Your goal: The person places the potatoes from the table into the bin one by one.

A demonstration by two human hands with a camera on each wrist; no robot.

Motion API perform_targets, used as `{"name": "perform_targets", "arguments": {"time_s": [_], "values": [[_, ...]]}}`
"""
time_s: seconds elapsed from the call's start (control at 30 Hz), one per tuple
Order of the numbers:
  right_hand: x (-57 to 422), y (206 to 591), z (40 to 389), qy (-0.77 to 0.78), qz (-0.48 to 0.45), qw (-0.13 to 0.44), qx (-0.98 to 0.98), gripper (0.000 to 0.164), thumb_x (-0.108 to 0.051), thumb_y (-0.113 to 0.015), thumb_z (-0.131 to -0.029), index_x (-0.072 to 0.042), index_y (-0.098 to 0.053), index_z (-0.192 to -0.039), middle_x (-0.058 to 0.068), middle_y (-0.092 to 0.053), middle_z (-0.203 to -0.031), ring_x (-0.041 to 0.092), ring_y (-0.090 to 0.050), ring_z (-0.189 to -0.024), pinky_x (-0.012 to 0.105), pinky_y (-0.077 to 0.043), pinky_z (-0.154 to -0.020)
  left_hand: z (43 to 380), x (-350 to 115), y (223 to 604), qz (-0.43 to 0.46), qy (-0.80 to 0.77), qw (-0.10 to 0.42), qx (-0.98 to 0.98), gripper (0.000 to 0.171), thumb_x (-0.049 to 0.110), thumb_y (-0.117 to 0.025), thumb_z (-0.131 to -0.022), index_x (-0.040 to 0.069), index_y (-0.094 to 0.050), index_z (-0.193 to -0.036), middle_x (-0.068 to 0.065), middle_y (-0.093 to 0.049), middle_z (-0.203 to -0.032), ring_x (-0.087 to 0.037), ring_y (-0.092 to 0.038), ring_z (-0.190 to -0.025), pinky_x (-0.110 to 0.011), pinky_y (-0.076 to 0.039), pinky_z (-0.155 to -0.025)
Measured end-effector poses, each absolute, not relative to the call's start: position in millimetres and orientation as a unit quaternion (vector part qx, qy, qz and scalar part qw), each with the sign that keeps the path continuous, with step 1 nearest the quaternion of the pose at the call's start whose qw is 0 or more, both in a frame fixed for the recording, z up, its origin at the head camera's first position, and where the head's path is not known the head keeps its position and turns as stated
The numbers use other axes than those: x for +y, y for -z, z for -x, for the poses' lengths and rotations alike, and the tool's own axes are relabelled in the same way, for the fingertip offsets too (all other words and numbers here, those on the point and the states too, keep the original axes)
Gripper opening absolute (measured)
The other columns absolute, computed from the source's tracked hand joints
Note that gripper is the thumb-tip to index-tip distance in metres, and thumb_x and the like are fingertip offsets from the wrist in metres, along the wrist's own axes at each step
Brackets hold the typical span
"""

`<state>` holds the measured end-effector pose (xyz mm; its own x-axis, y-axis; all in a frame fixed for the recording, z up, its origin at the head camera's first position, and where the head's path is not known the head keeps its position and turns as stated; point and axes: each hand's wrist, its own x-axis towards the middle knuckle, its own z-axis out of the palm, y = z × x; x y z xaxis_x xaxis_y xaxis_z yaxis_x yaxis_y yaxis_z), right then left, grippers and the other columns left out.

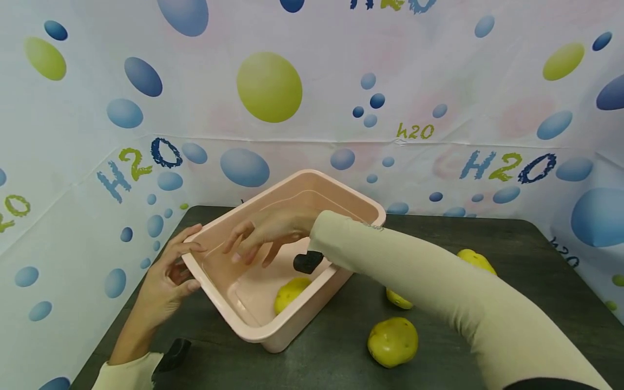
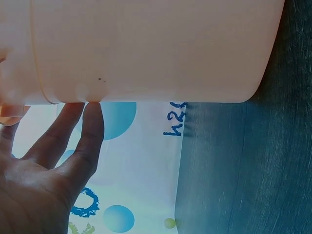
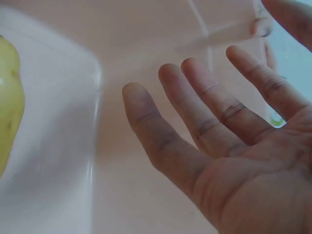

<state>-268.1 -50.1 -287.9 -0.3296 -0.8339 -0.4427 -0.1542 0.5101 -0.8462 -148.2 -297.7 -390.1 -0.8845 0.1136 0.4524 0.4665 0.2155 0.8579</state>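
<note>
A pale pink plastic basin (image 1: 273, 333) sits slantwise over the dark table. My left hand (image 1: 163, 284) grips its left corner, fingers over the rim and thumb just below it. In the left wrist view, fingers (image 2: 92, 126) touch the basin's outer wall (image 2: 156, 53). My right hand (image 1: 273, 230) is inside the basin, above its floor, with spread, slightly bent fingers (image 3: 165, 136) and nothing in them. One lumpy yellow fruit (image 1: 291, 294) lies in the basin, to the left in the right wrist view (image 3: 9, 102).
On the table (image 1: 336, 360), right of the basin, lies another yellow fruit (image 1: 392, 342). The right sleeve (image 1: 414, 260) partly hides two more, a nearer fruit (image 1: 400, 299) and a farther fruit (image 1: 476, 261). A dotted H2O curtain (image 1: 322, 119) hangs behind the table and along its left side.
</note>
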Motion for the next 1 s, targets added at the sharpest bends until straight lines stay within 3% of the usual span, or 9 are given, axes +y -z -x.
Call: {"name": "perform_targets", "arguments": {"time_s": [0.2, 0.37, 0.6, 1.0], "values": [[-29, 277, 267, 0.392, 0.357, 0.457, 0.714, 0.048, -0.024, -0.069, -0.100, -0.012, -0.060, -0.146, 0.009, -0.057, -0.151, 0.023, -0.061, -0.132, 0.039, -0.062, -0.098, 150, -296, 390, 0.189, 0.598, 0.153, -0.764, 0.049, 0.006, -0.083, -0.088, -0.005, -0.061, -0.130, -0.002, -0.037, -0.165, -0.006, -0.051, -0.133, -0.014, -0.057, -0.092], [-7, 268, 265, 0.425, 0.351, 0.437, 0.711, 0.049, -0.024, -0.070, -0.099, -0.013, -0.060, -0.146, 0.004, -0.062, -0.145, 0.027, -0.061, -0.134, 0.040, -0.062, -0.099, 151, -297, 390, 0.181, 0.587, 0.153, -0.774, 0.050, 0.005, -0.083, -0.088, -0.005, -0.060, -0.131, 0.000, -0.037, -0.165, -0.004, -0.050, -0.134, -0.013, -0.056, -0.092], [28, 263, 259, 0.466, 0.364, 0.411, 0.694, 0.047, -0.015, -0.067, -0.100, -0.007, -0.059, -0.145, 0.013, -0.066, -0.138, 0.026, -0.066, -0.125, 0.045, -0.061, -0.101, 150, -296, 389, 0.189, 0.592, 0.154, -0.768, 0.050, 0.003, -0.082, -0.088, -0.006, -0.059, -0.132, -0.002, -0.035, -0.166, -0.002, -0.052, -0.133, -0.014, -0.057, -0.092], [96, 262, 249, 0.513, 0.318, 0.374, 0.704, 0.046, -0.011, -0.063, -0.100, -0.009, -0.057, -0.146, 0.013, -0.060, -0.145, 0.030, -0.061, -0.131, 0.050, -0.057, -0.107, 151, -301, 394, 0.198, 0.591, 0.150, -0.768, 0.050, 0.002, -0.081, -0.088, -0.008, -0.057, -0.131, -0.002, -0.035, -0.166, -0.003, -0.051, -0.133, -0.014, -0.056, -0.093]]}}
